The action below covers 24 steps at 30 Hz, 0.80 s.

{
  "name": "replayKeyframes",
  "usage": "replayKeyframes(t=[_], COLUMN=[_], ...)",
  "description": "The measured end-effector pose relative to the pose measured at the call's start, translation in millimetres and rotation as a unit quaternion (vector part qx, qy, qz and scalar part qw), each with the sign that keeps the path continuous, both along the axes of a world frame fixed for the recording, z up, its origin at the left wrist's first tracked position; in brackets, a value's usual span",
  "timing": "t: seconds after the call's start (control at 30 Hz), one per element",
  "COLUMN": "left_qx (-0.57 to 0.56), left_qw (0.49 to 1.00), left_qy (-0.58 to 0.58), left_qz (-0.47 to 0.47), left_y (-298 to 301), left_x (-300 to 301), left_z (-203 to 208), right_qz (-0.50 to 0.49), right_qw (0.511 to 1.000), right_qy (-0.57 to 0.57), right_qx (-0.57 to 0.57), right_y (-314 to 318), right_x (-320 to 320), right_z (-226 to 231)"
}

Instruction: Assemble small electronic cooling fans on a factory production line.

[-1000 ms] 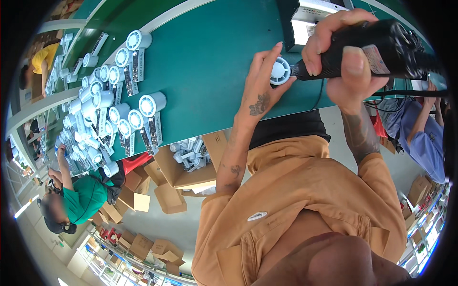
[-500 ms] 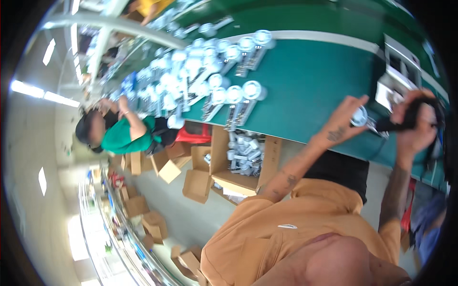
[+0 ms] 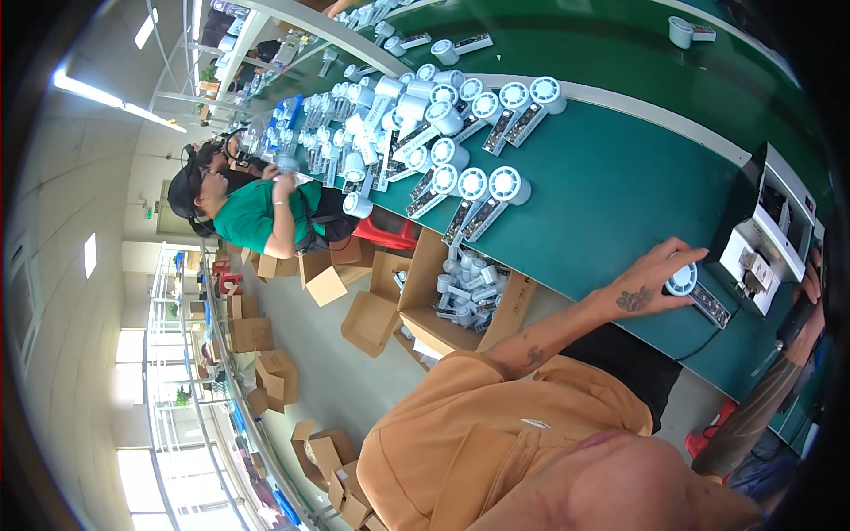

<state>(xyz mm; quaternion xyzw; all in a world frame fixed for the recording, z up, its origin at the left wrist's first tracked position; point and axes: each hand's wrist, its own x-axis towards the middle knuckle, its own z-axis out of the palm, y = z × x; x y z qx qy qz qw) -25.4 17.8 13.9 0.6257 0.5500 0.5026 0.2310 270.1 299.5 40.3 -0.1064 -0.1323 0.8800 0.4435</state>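
Left hand (image 3: 645,288) had the small white fan (image 3: 681,280) at the right part of the green table (image 3: 602,212), near its front edge. Fingers and thumb were clamped on the round head, one on each side. Fan's vented face was up, handle pointing away to the right, circuit board (image 3: 710,307) exposed. Right hand (image 3: 810,296) was out at the far right, fingers wrapped around the black driver (image 3: 796,320), metal tip angled down-left, well clear of the fan; part of that grip was lost in the dark rim. White-and-black machine (image 3: 739,261) sat just beyond the fan, between the hands. Big cluster of fans (image 3: 507,184) stood on the left part of the table, boards showing on the nearer ones. Open carton (image 3: 515,311) below the table edge held more white parts. Co-worker in a green shirt (image 3: 252,221) was farther left, by a red stool (image 3: 387,233).
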Motion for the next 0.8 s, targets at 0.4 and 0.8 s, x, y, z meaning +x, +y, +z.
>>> replayKeyframes(t=[0.4, 0.8], left_qx=[-0.040, -0.034], left_qw=[0.998, 0.999], left_qy=[-0.038, -0.038], left_qz=[-0.018, -0.007], left_y=[5.6, 4.2], left_x=[0.2, 5.3], left_z=[1.7, 5.1], right_qz=[-0.028, -0.046], right_qw=[0.972, 0.966], right_qy=[-0.234, -0.254], right_qx=[-0.009, -0.023], right_y=[58.6, 33.8], right_x=[9.2, -15.7], right_z=[-111.3, -78.2])
